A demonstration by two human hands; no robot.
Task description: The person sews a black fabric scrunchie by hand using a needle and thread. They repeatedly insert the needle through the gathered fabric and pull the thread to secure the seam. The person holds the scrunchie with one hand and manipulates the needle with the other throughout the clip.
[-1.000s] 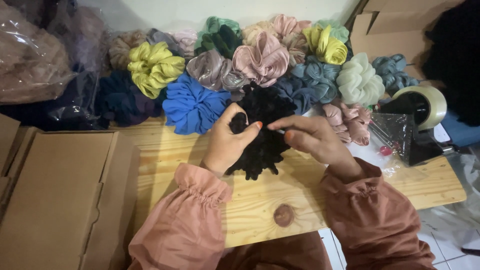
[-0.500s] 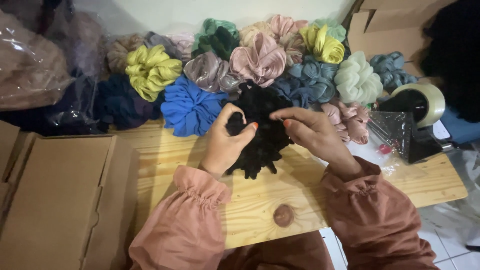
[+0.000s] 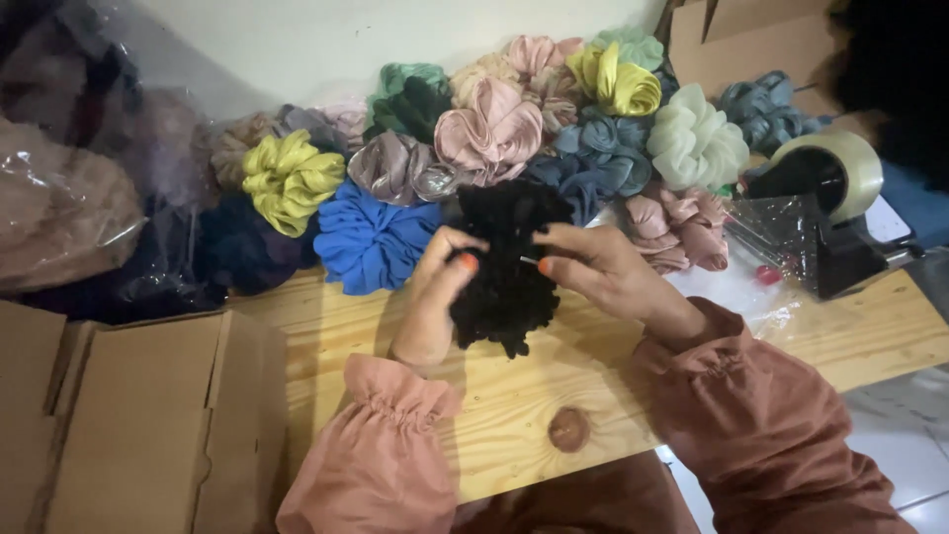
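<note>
A black ruffled scrunchie (image 3: 509, 262) lies over the wooden table (image 3: 534, 396), near its middle. My left hand (image 3: 435, 297) grips its left side with thumb and fingers closed into the fabric. From the right, my right hand (image 3: 603, 272) pinches the same scrunchie, and a thin pale sliver shows between its fingertips. Both arms wear dusty pink sleeves with gathered cuffs.
Many scrunchies are piled along the wall: a blue one (image 3: 371, 237), a yellow-green one (image 3: 290, 180), a pink one (image 3: 491, 133), a pale green one (image 3: 695, 145). A tape dispenser (image 3: 825, 203) stands at the right. Flat cardboard boxes (image 3: 129, 415) lie at the left, plastic bags (image 3: 69, 208) behind them.
Both hands stay on the black scrunchie; the fingers have shifted slightly as they work the fabric, and the left hand closes further over it.
</note>
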